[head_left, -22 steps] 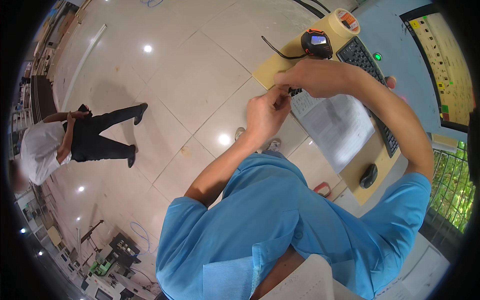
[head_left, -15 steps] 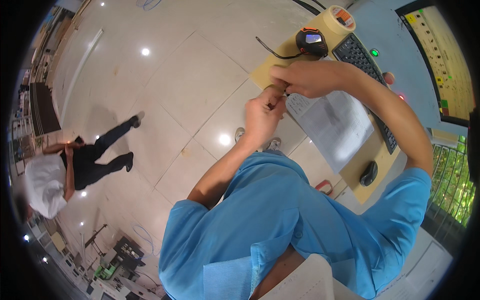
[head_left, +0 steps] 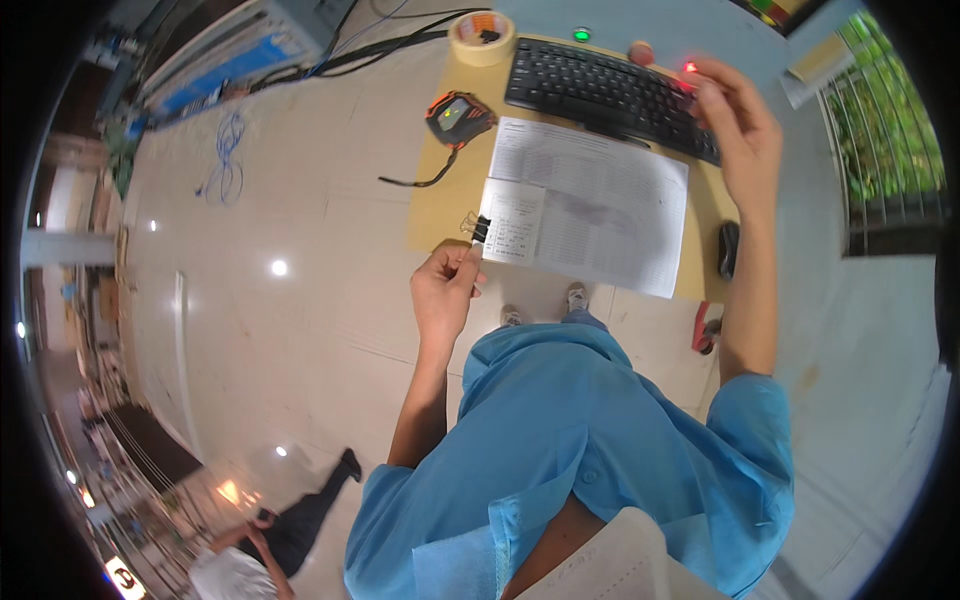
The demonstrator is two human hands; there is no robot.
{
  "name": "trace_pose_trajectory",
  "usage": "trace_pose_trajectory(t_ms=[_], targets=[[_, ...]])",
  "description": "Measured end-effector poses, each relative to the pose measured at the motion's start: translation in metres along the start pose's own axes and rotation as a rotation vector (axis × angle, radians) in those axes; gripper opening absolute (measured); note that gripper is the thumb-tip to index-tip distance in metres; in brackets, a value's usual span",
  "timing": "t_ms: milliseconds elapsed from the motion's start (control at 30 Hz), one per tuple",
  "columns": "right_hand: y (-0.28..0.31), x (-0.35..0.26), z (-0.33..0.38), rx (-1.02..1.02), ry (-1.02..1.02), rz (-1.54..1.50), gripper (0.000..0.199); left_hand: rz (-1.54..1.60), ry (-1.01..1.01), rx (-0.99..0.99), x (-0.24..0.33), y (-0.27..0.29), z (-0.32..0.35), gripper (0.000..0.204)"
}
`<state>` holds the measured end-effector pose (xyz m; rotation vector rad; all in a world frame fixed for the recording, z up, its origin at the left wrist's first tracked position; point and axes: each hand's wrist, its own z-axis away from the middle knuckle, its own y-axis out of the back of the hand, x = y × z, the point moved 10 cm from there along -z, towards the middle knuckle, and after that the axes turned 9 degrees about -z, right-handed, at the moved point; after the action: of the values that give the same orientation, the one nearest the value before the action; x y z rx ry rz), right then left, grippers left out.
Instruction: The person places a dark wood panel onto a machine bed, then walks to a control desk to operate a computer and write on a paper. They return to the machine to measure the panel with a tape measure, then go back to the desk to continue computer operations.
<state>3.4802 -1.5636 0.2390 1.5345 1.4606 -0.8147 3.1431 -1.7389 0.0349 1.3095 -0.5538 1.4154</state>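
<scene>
Nearest us, our left hand (head_left: pixel 443 292) pinches a black binder clip (head_left: pixel 481 229) on a small printed slip (head_left: pixel 512 222) at the worktop's (head_left: pixel 436 215) near left edge — grip closed on the clip. Behind lie a large printed sheet (head_left: pixel 600 205) and a tape measure (head_left: pixel 459 116). Farthest, our right hand (head_left: pixel 738 125) hovers over the keyboard's (head_left: pixel 600 92) right end — fingers loosely spread, holding nothing.

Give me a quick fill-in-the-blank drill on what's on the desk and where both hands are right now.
1. The left hand pinches a black ____ clipped to the small slip of paper.
2. The right hand is raised over the black ____, near a lit red light.
3. The roll of tape lies on the desk beyond the orange-and-black ____.

Missing words: binder clip; keyboard; tape measure
</scene>
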Motion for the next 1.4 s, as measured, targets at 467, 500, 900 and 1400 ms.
trace_pose_trajectory(t_ms=[467, 500, 900, 1400], targets=[[0.117, 0.091, 0.180, 0.465, -0.203, 0.739, 0.080, 0.110, -0.196, 0.002, -0.005, -0.001, 0.004, 0.030], [0.115, 0.094, 0.181, 0.471, -0.205, 0.765, 0.079, 0.100, -0.226, 0.030, -0.004, 0.008, 0.002, 0.031], [0.104, 0.086, 0.199, 0.562, -0.059, 0.850, 0.056, -0.248, -0.502, 0.276, 0.035, 0.057, -0.079, 0.034], [0.106, 0.104, 0.200, 0.528, -0.115, 0.856, 0.051, -0.510, -0.327, 0.184, 0.018, 0.032, -0.101, 0.055]])
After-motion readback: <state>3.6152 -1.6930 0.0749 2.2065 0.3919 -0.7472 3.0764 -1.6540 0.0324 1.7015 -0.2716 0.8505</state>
